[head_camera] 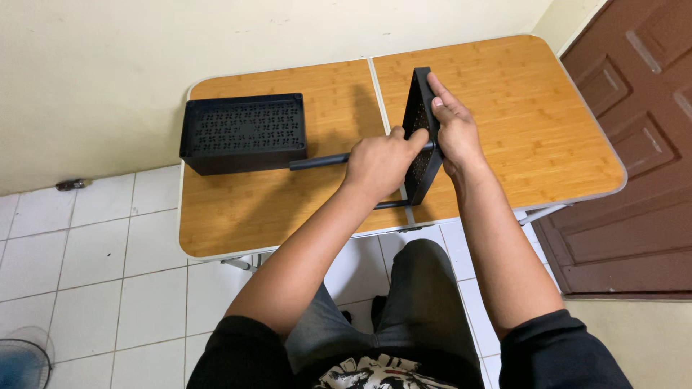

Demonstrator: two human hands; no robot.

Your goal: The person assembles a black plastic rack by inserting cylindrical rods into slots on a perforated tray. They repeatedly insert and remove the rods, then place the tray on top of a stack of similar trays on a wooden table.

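Steadying the upright perforated panel [420, 137], right hand [454, 130] grips its edge; left hand [378, 162] clenches black rod [321, 161], best pushed squarely.

A wooden folding worktop [562, 137] stands on a white tiled floor [94, 252] against a cream wall [144, 50], beside a brown panelled door [634, 180], with a fan [21, 364] at the lower left corner.

White tile floor [86, 245], cream wall [108, 65]
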